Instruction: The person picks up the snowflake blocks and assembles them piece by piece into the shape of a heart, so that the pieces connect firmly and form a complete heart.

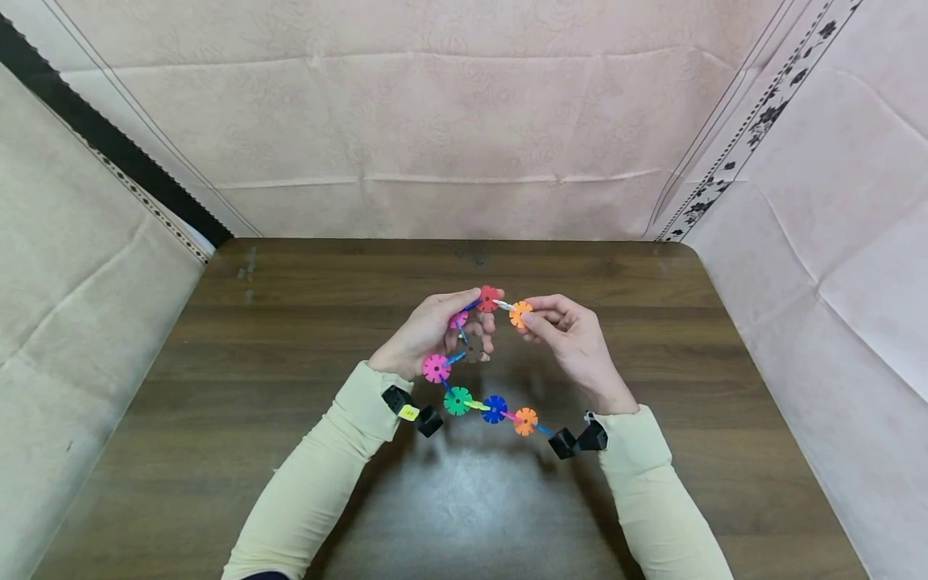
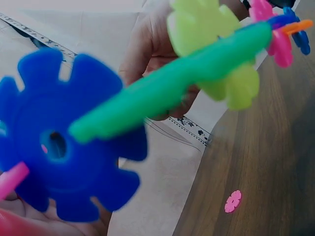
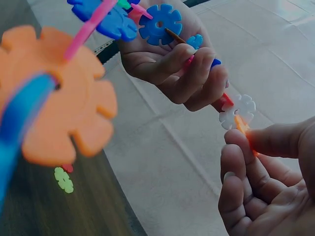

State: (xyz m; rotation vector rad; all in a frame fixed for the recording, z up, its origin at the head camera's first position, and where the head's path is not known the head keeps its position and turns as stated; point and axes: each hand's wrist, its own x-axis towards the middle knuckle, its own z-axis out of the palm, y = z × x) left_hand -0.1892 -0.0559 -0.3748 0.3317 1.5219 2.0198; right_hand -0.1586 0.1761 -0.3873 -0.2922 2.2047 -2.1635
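A chain of notched plastic snowflake discs, slotted edge to face in many colours, loops between my hands above the table. My left hand (image 1: 442, 326) grips its upper part, thumb at a red disc (image 1: 488, 298). A white disc (image 3: 237, 112) joins that red disc to an orange disc (image 3: 242, 126), which my right hand (image 1: 569, 330) pinches between thumb and fingers. Below, the chain runs past a pink disc (image 1: 437, 368), a green disc (image 1: 457, 400), a blue disc (image 1: 495, 409) and a lower orange disc (image 1: 525, 421), ending near the right wrist camera. My left fingers partly hide discs.
Brown wooden table (image 1: 290, 387), with pale cloth (image 1: 435, 121) hanging behind it and at both sides. A loose pink disc (image 2: 233, 201) lies on the wood in the left wrist view. The right wrist view shows a yellow-green disc (image 3: 63, 180) beside a red piece (image 3: 67, 167).
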